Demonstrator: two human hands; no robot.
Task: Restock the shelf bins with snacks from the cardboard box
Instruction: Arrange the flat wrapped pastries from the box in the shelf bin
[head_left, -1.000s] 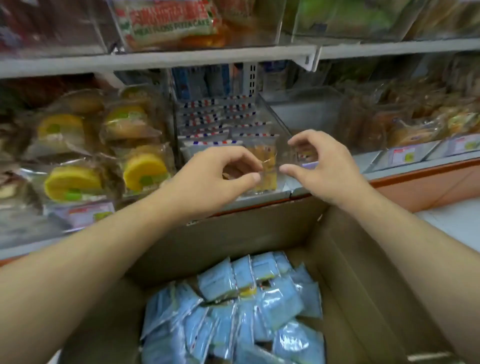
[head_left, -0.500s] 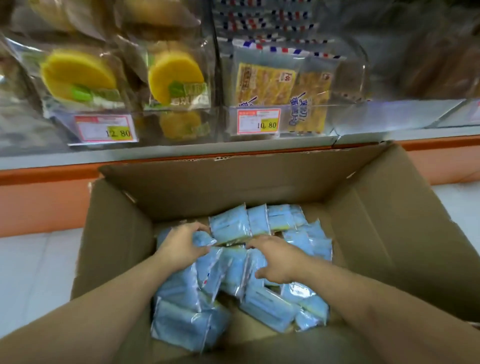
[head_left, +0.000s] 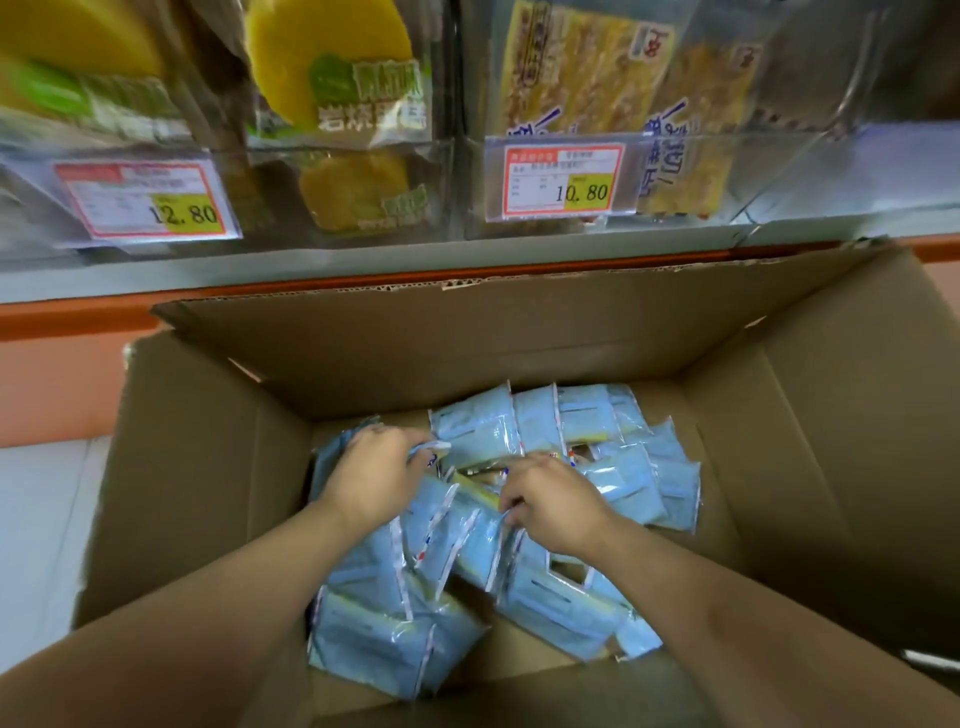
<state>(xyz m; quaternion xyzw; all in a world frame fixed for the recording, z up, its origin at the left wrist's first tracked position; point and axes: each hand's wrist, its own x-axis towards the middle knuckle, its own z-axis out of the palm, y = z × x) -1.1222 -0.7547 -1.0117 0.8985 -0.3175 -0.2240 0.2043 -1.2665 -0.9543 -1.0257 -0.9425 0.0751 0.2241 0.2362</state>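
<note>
An open cardboard box (head_left: 810, 467) stands on the floor below the shelf, holding several light blue snack packets (head_left: 628, 478). Both my hands are down inside it. My left hand (head_left: 376, 475) curls its fingers round the top edges of blue packets at the left of the pile. My right hand (head_left: 553, 501) grips the edges of other blue packets in the middle. Above, a clear shelf bin (head_left: 810, 171) with a 10.80 price tag (head_left: 563, 179) holds a few packets of the same snack, seen from their yellow-brown front.
To the left, another clear bin (head_left: 343, 197) with a 12.80 tag (head_left: 140, 200) is filled with yellow round cakes in wrappers. An orange shelf base (head_left: 57, 364) runs behind the box. White floor tiles (head_left: 36, 519) lie to the left.
My hands left the shelf bin and dropped into the box. They now grasp blue packets more firmly, and my view has moved closer to the box.
</note>
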